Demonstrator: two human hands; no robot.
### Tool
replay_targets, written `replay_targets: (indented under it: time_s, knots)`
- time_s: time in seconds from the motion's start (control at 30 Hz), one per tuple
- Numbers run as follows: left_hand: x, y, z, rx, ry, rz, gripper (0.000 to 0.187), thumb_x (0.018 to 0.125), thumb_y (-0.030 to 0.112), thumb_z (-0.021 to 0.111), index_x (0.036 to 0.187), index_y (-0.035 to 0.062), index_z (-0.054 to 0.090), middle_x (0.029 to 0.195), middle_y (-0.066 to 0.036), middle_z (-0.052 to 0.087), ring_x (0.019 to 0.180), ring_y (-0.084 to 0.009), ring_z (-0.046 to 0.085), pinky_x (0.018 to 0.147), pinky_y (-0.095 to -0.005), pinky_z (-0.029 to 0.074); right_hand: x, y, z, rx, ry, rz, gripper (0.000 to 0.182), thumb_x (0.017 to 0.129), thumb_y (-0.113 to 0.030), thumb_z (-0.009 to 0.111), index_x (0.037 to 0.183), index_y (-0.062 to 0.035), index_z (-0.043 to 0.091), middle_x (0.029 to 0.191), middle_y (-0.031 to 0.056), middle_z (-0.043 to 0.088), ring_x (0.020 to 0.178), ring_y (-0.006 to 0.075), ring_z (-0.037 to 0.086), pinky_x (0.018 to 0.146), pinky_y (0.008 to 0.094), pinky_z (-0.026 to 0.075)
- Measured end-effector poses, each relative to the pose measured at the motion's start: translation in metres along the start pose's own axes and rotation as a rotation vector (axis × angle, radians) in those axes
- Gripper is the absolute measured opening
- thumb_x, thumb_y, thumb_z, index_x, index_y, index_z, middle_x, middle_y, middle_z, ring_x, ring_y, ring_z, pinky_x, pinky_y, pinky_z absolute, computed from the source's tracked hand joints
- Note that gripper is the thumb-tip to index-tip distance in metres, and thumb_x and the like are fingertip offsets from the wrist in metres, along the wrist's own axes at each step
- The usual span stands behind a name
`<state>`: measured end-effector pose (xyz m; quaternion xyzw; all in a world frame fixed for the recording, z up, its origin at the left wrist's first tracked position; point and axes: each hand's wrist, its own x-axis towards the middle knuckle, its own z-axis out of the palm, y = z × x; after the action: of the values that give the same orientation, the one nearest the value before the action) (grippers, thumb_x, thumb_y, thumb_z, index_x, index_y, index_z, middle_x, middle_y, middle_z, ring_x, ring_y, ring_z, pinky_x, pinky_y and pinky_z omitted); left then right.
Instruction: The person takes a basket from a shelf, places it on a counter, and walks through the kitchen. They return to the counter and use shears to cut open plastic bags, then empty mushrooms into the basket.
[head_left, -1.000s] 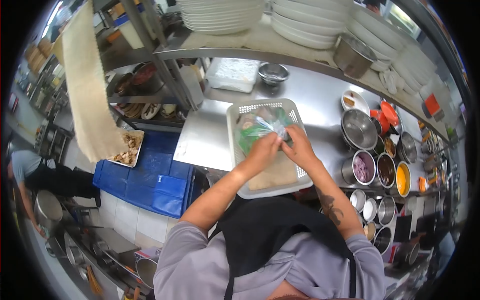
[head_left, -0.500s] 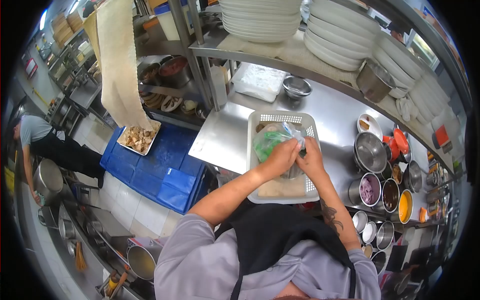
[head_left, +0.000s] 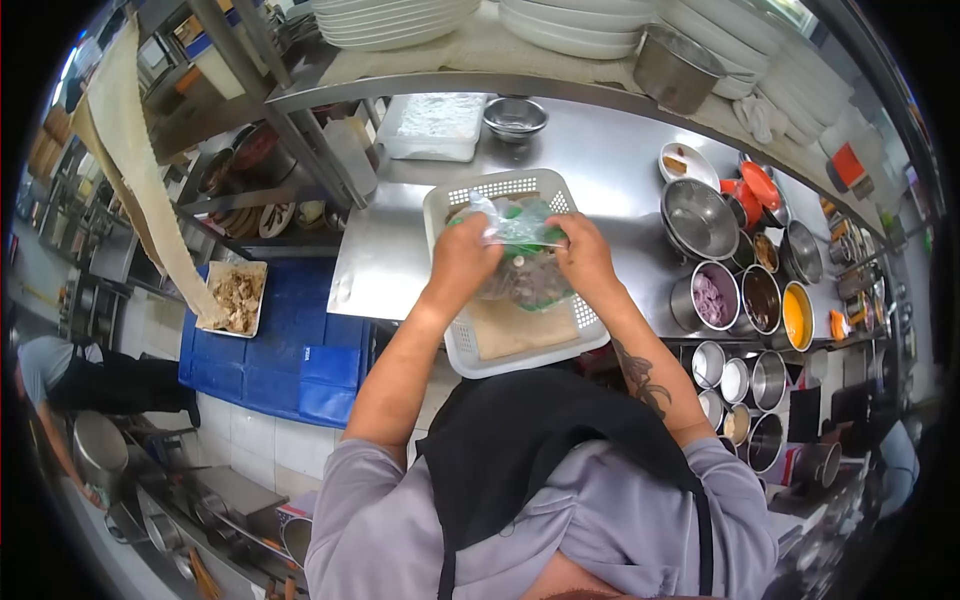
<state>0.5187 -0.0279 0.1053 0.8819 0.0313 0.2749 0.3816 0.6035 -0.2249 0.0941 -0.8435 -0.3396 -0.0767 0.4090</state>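
Observation:
A clear plastic bag with green markings (head_left: 530,262) hangs between my hands over a white perforated basket (head_left: 461,350). My left hand (head_left: 466,262) pinches one side of the bag's opening, and my right hand (head_left: 584,258) grips the opposite side. Brownish-grey contents show through the plastic, too unclear to identify. Beneath the bag, a flat tan piece (head_left: 520,328) lies in the near part of the basket.
Steel bowls (head_left: 700,220) and pots of purple, dark and yellow food stand right. A white tub (head_left: 430,122) sits behind the basket. Overhead runs a shelf edge (head_left: 400,86) with stacked plates. At left, a blue chest (head_left: 260,370) carries a food tray; a co-worker (head_left: 100,375) bends beyond.
My hands have moved apart, stretching the bag's opening between them. The bag's contents now show more below my fingers. The view has shifted, so the basket appears farther left.

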Motion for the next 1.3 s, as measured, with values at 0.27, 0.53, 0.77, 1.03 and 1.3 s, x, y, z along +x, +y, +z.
replay_targets:
  time_s: [0.27,0.53,0.77,1.03,1.3]
  knots:
    - [-0.004,-0.062,0.006,-0.04,0.073,-0.171,0.014,0.071,-0.006,0.062,0.077,0.0032,0.054,0.065,-0.014,0.056,0.06,-0.0261,0.056,0.058,-0.034,0.045,-0.043,0.046,-0.01,-0.034,-0.02,0.09,0.027,0.075,0.007,0.058,0.101,-0.0007,0.063,0.099,0.0192,0.061,0.092,0.0388,0.06,0.079,0.0432,0.049]
    - [-0.009,-0.077,0.005,-0.039,-0.163,-0.314,0.029,0.067,-0.002,0.068,0.092,0.0045,0.056,0.075,-0.005,0.056,0.069,-0.0152,0.054,0.064,-0.0295,0.045,-0.054,0.064,0.003,0.237,-0.019,0.188,0.008,0.082,0.0,0.061,0.089,0.0027,0.062,0.076,0.0173,0.064,0.067,0.0279,0.063,0.063,0.0342,0.049]
    - [-0.017,0.011,0.01,0.433,-0.267,0.186,0.056,0.067,0.005,0.07,0.122,0.0053,0.055,0.1,-0.016,0.06,0.095,-0.037,0.059,0.084,-0.0456,0.046,-0.032,0.026,0.021,0.338,-0.067,0.177,0.007,0.082,-0.001,0.059,0.089,0.0009,0.061,0.078,0.0188,0.064,0.07,0.0321,0.062,0.065,0.0373,0.049]
    - [-0.004,-0.011,0.004,0.345,-0.121,0.096,0.046,0.068,0.004,0.07,0.113,0.0038,0.058,0.096,-0.015,0.06,0.09,-0.0372,0.06,0.075,-0.0454,0.05,-0.057,0.045,0.026,-0.104,-0.009,-0.025,0.013,0.08,0.001,0.06,0.092,-0.0015,0.059,0.081,0.0206,0.061,0.076,0.0407,0.06,0.07,0.0429,0.05]
    - [-0.024,0.055,0.022,0.136,-0.364,0.617,0.034,0.073,0.008,0.071,0.104,0.0041,0.059,0.1,-0.012,0.059,0.089,-0.0334,0.059,0.073,-0.043,0.047,-0.031,0.038,0.017,0.959,-0.157,0.52,0.01,0.093,-0.008,0.054,0.085,-0.004,0.057,0.072,0.003,0.059,0.062,0.0117,0.056,0.057,0.0268,0.047]
